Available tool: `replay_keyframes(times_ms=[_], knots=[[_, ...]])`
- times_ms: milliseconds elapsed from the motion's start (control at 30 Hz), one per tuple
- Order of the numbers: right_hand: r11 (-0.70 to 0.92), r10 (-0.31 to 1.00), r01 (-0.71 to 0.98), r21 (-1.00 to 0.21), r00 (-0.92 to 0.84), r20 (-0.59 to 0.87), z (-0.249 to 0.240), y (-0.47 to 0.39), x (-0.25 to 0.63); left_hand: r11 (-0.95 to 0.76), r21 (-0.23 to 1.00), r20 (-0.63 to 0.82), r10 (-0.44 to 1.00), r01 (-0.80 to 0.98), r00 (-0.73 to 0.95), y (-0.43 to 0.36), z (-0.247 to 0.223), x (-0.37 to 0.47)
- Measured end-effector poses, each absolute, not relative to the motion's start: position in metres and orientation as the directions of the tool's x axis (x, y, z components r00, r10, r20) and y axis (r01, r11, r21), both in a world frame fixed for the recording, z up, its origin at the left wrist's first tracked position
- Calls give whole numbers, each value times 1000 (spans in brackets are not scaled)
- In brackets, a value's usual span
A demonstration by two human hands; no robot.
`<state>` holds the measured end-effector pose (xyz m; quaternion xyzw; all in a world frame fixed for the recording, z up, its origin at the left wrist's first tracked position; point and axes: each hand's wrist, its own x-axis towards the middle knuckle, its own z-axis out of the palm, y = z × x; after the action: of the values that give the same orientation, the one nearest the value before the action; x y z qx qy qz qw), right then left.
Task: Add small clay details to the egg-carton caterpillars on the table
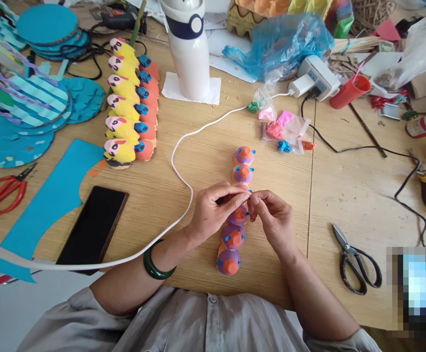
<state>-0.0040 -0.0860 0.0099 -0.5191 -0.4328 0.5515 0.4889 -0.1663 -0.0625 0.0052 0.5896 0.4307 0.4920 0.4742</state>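
Observation:
A row of purple clay heads (234,238) with orange snouts and small blue side pieces runs away from me on the table, set on an orange bumpy strip. My left hand (216,203) is closed in a pinch over the middle of this row, hiding part of it. Beside it, my right hand (271,215) pinches with thumb and forefinger, the tips of both hands nearly meeting. What lies between the fingertips is too small to make out. Bags of coloured clay (284,124), pink, red, blue and green, lie beyond the hands.
Black-handled scissors (355,261) lie at right, red-handled scissors (6,190) at left. A phone (94,225) sits near a white cable (172,156) crossing the table. Yellow and orange figure rows (125,107) stand by a white bottle (191,58). A power strip (317,78) is behind.

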Motion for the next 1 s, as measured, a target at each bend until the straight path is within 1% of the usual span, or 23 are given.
replay_keyframes(times_ms=[100,267,433,533,600,733,1000], knots=[[-165,985,-77,-983,31,-168,12,-85,-4,-193,980,185,974,52,135,-63,4,-167],[-201,979,-84,-976,-36,-199,14,-84,-4,-245,968,236,963,52,131,-63,3,-166],[-202,976,-178,-963,44,-213,8,-83,-3,-108,993,100,984,47,148,-64,7,-166],[-206,975,-203,-957,44,-219,5,-82,-2,-60,998,55,989,32,135,-63,9,-167],[-197,977,-194,-961,41,-208,5,-82,-2,-46,998,41,990,35,136,-62,11,-167],[-184,974,-209,-960,92,-207,5,-82,-2,-34,998,27,992,54,127,-61,13,-167],[-211,967,-223,-952,93,-236,1,-79,0,-55,996,46,992,69,122,-60,13,-168]])
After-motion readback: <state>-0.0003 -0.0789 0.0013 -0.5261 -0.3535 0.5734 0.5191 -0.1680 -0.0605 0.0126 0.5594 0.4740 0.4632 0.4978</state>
